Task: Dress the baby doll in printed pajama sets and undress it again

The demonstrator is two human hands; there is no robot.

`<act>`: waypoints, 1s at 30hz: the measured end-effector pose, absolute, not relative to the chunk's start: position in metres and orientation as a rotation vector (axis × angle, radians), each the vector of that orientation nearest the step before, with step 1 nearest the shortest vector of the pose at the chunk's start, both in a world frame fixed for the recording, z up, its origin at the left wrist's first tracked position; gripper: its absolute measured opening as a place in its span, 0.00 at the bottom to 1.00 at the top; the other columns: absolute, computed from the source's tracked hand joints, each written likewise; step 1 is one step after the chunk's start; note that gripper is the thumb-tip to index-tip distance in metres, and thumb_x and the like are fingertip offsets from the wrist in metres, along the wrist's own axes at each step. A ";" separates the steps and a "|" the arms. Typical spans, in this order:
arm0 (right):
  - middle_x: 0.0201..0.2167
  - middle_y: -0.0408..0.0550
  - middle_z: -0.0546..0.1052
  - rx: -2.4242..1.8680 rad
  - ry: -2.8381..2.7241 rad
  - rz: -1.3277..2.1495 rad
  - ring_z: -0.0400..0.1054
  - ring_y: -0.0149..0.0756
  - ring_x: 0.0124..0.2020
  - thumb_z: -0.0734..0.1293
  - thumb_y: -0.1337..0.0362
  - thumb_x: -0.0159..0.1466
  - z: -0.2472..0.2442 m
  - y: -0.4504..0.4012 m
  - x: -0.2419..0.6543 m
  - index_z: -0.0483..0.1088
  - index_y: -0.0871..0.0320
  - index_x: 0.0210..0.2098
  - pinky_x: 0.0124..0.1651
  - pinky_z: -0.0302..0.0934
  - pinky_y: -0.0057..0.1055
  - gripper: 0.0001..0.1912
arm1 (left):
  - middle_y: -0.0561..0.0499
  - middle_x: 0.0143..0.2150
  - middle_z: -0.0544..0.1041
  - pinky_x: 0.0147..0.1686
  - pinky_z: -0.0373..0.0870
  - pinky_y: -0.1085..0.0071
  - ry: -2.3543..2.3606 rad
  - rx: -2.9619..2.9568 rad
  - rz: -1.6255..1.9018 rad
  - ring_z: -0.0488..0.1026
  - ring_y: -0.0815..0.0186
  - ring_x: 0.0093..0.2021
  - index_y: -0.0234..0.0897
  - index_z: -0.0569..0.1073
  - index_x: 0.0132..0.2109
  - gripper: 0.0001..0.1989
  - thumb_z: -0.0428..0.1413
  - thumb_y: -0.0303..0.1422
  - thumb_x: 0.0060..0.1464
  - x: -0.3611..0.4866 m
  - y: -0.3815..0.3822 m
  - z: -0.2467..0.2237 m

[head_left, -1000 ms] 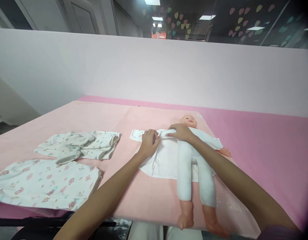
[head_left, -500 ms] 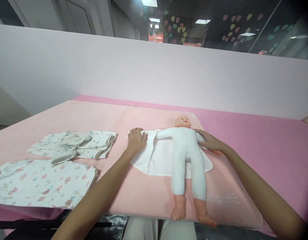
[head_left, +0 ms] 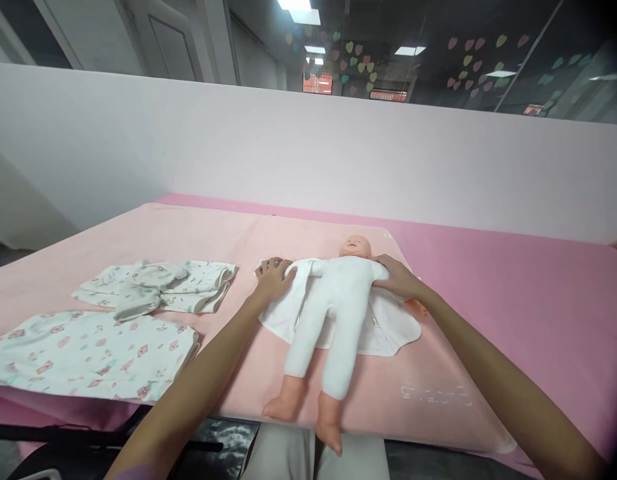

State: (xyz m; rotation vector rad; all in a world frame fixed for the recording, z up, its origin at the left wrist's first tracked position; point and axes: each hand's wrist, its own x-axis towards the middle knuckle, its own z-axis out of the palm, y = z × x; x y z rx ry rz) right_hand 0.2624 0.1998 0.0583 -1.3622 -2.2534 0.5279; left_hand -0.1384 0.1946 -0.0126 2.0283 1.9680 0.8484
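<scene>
A baby doll with a white cloth body lies face up, its legs slanting toward the near left and its feet over the mat's near edge. Under it a white baby shirt is spread open. My left hand has its fingers curled over the shirt's sleeve at the left, where the doll's arm on that side runs into the cloth. At the other side my right hand is closed around the doll's upper arm near the shoulder. The doll's hand on that side shows beyond my wrist.
To the left lie folded printed baby clothes with a small bundled piece on top. A printed white cloth lies nearer. The padded peach mat rests on a pink surface, with a white partition behind.
The doll's body has shifted left across the shirt, and its legs have swung to the left. My right hand has moved left with it; my left hand stays at the sleeve.
</scene>
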 end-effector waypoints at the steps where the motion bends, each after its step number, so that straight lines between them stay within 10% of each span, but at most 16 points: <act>1: 0.63 0.54 0.75 -1.351 -2.251 0.543 0.71 0.55 0.63 0.75 0.54 0.62 0.060 0.197 0.255 0.71 0.50 0.64 0.64 0.67 0.50 0.31 | 0.41 0.67 0.70 0.70 0.49 0.36 1.962 2.026 0.856 0.60 0.42 0.69 0.53 0.79 0.59 0.22 0.47 0.52 0.70 -0.138 0.195 -0.013; 24: 0.62 0.54 0.75 -1.382 -2.326 0.539 0.72 0.55 0.60 0.79 0.50 0.59 0.062 0.197 0.200 0.70 0.49 0.65 0.59 0.68 0.47 0.37 | 0.39 0.64 0.75 0.66 0.55 0.38 1.959 2.200 0.825 0.67 0.41 0.64 0.49 0.77 0.64 0.27 0.41 0.52 0.73 -0.133 0.190 -0.005; 30: 0.50 0.52 0.81 -1.605 -2.259 0.596 0.75 0.52 0.47 0.70 0.40 0.66 0.041 0.176 0.227 0.73 0.52 0.47 0.48 0.65 0.42 0.23 | 0.40 0.65 0.75 0.67 0.54 0.38 2.020 2.194 0.759 0.67 0.40 0.64 0.49 0.75 0.66 0.29 0.40 0.54 0.73 -0.133 0.191 -0.004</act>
